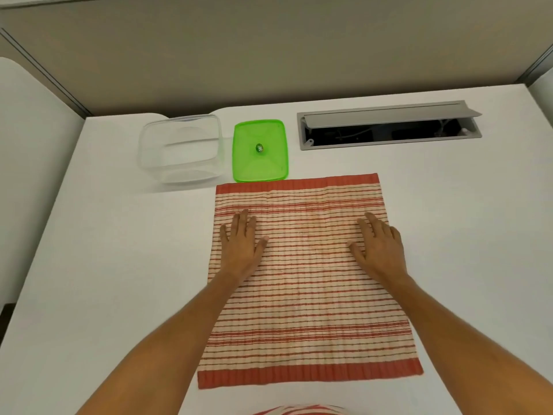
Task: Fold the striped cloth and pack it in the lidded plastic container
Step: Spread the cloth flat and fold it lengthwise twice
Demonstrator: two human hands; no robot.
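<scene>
A red-and-cream striped cloth [308,295] lies spread flat on the white table, unfolded. My left hand [241,242] rests palm down on its upper left part, fingers spread. My right hand [378,244] lies flat on its upper right part, also with fingers apart. Neither hand grips the fabric. A clear plastic container [181,148] stands open at the back left, nothing inside it. Its green lid [259,151] lies flat beside it, just beyond the cloth's far edge, with a small knob at its centre.
A grey cable hatch [389,125] with its flap raised is set into the table at the back right. A beige partition wall [269,55] runs behind the table. Bare white tabletop [119,265] lies left and right of the cloth.
</scene>
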